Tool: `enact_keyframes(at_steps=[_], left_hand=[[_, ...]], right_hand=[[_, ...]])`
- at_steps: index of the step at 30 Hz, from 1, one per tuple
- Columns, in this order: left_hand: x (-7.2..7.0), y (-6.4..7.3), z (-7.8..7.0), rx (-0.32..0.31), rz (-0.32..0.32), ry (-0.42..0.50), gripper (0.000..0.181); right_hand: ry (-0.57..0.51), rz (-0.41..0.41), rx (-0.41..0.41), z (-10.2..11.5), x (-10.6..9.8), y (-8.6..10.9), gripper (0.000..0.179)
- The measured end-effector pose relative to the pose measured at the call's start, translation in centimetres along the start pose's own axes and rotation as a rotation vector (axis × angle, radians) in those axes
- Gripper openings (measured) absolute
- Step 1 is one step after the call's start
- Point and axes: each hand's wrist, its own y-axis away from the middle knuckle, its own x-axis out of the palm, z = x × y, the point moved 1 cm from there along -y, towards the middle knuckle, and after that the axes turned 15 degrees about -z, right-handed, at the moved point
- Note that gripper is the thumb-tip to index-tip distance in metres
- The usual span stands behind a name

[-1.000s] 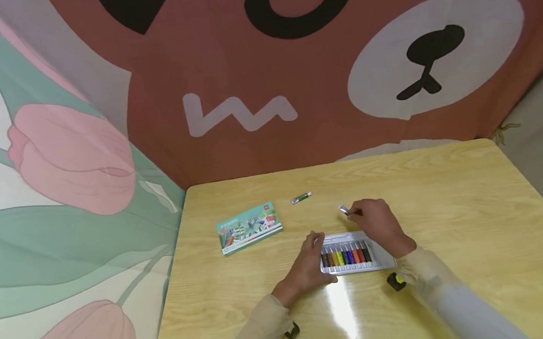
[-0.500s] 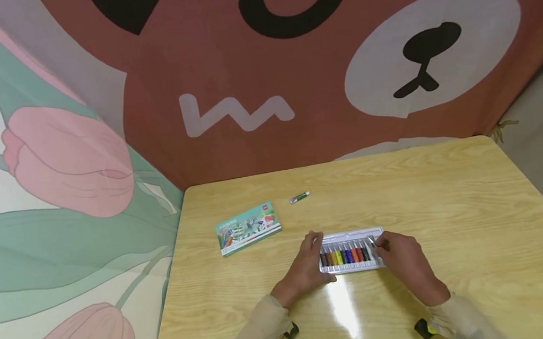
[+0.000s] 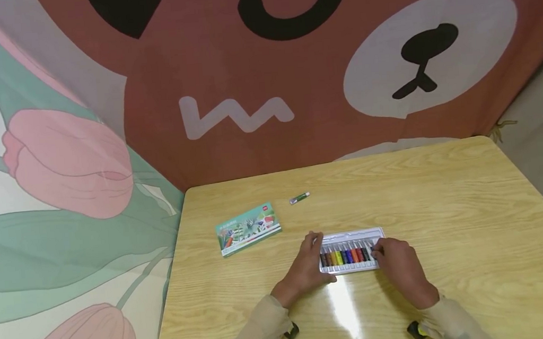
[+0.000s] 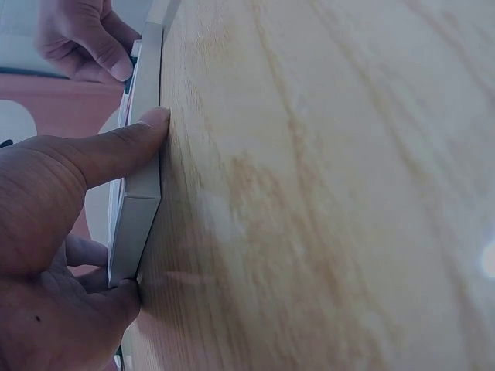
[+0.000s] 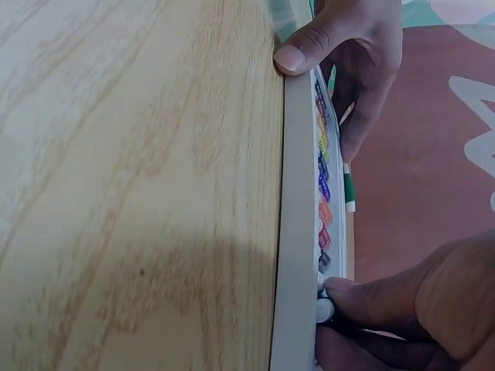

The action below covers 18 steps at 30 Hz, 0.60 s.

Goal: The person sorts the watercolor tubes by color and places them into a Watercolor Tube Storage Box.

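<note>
A white tray (image 3: 350, 236) lies on the table with a row of small paint tubes (image 3: 345, 255) in several colours. My left hand (image 3: 303, 268) grips its left end, thumb along the near wall and fingers on the far side. At the right end, my right hand (image 3: 401, 268) pinches a paint tube (image 5: 325, 311) between thumb and fingers, low in the last part of the row. Its white cap end shows in the right wrist view; the fingers hide most of the rest.
A green illustrated paint box (image 3: 248, 229) lies to the left on the wooden table (image 3: 471, 217). Behind the tray lies a loose green paint tube (image 3: 300, 198). A printed cloth (image 3: 251, 155) hangs along the table's back edge.
My right hand has brought the paint tube from behind the tray to its right end and lowered it into the row. My left hand has stayed on the tray.
</note>
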Motion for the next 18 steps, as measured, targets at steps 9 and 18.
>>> enact_keyframes(at_steps=[9, 18], left_hand=[[0.04, 0.01, 0.0, -0.005, 0.002, -0.005, 0.116], [0.2, 0.0, 0.22, 0.005, -0.009, 0.003, 0.116]], right_hand=[[0.039, 0.077, 0.029, 0.73, -0.41, -0.46, 0.007], [0.051, 0.108, 0.034, 0.91, -0.5, -0.65, 0.007]])
